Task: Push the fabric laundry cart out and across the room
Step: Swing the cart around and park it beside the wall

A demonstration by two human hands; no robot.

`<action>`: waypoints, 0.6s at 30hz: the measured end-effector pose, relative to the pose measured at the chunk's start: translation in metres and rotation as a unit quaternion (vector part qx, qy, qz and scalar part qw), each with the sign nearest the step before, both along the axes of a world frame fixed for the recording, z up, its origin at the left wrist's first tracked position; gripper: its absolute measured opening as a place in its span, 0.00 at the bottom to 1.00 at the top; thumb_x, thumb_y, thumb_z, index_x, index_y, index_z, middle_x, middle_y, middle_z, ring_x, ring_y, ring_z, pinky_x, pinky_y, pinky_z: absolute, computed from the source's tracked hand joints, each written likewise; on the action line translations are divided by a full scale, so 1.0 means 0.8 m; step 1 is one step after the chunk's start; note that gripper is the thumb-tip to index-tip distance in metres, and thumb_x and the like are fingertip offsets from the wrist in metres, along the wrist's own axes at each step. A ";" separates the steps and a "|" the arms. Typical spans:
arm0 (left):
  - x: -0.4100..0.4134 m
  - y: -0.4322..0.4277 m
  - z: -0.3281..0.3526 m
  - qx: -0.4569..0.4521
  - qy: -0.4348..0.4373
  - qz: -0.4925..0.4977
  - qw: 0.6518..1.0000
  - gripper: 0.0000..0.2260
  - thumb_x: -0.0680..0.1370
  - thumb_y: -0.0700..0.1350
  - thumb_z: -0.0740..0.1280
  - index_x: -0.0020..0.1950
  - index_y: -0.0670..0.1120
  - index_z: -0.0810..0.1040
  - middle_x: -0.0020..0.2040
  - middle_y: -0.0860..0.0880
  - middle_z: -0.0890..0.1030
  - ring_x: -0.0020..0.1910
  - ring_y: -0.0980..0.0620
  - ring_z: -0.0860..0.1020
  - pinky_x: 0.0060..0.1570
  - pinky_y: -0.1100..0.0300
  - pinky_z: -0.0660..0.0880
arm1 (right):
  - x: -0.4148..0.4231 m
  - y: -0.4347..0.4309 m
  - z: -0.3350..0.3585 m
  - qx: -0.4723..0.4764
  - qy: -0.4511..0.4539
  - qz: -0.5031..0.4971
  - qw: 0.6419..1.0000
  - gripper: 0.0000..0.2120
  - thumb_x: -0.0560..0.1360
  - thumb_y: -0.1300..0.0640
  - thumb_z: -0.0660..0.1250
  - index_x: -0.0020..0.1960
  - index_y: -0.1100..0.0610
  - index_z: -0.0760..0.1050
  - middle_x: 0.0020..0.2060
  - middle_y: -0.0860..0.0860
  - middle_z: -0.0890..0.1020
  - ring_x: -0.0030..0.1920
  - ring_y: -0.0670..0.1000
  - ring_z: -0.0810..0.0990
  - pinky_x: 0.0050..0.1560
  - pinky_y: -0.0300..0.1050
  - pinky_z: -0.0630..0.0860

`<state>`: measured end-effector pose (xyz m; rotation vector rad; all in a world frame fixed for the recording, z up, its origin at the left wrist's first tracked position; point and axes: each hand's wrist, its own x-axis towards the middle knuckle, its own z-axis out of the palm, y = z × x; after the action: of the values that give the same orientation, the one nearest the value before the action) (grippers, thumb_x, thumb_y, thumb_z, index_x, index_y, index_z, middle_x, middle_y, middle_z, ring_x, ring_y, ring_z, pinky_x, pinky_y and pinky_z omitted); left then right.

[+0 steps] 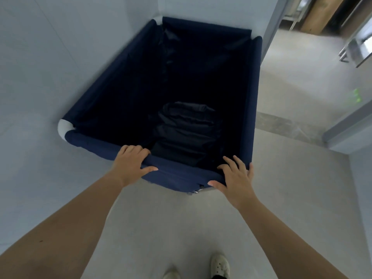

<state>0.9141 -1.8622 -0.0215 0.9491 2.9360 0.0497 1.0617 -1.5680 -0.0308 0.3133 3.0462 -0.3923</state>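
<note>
Wall (50, 57) left of cart (96, 101); doorway (298, 77) open right

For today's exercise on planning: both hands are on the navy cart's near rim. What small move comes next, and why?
Probably swing the navy fabric laundry cart rightward: left hand and right hand hold its rim, white walls block it ahead and left, and the open doorway lies right.

No readable text, label or number anywhere.
</note>
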 end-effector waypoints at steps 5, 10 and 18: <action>-0.014 0.007 0.000 0.007 -0.007 0.006 1.000 0.38 0.67 0.75 0.45 0.55 0.48 0.74 0.47 0.47 0.76 0.51 0.45 0.73 0.60 0.51 0.65 | -0.018 0.006 0.006 -0.010 -0.027 -0.020 0.999 0.29 0.70 0.32 0.59 0.62 0.51 0.70 0.73 0.48 0.63 0.75 0.53 0.50 0.71 0.63 0.43; -0.037 0.006 -0.007 0.012 -0.007 -0.010 1.000 0.28 0.70 0.69 0.55 0.54 0.48 0.73 0.47 0.48 0.75 0.51 0.45 0.72 0.62 0.51 0.63 | -0.031 0.006 0.004 0.006 -0.024 -0.022 0.999 0.29 0.69 0.32 0.59 0.59 0.52 0.72 0.72 0.49 0.65 0.74 0.54 0.52 0.71 0.64 0.43; -0.063 -0.001 0.000 -0.011 -0.015 -0.038 0.999 0.24 0.72 0.64 0.62 0.56 0.46 0.72 0.53 0.46 0.75 0.57 0.45 0.72 0.70 0.48 0.57 | -0.040 -0.010 0.004 0.019 -0.014 -0.036 0.999 0.30 0.69 0.32 0.59 0.61 0.52 0.71 0.70 0.49 0.68 0.74 0.54 0.55 0.72 0.64 0.43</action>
<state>0.8634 -1.8627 -0.0214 1.0464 2.8634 0.0274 1.0295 -1.5761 -0.0279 0.4271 3.0255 -0.3326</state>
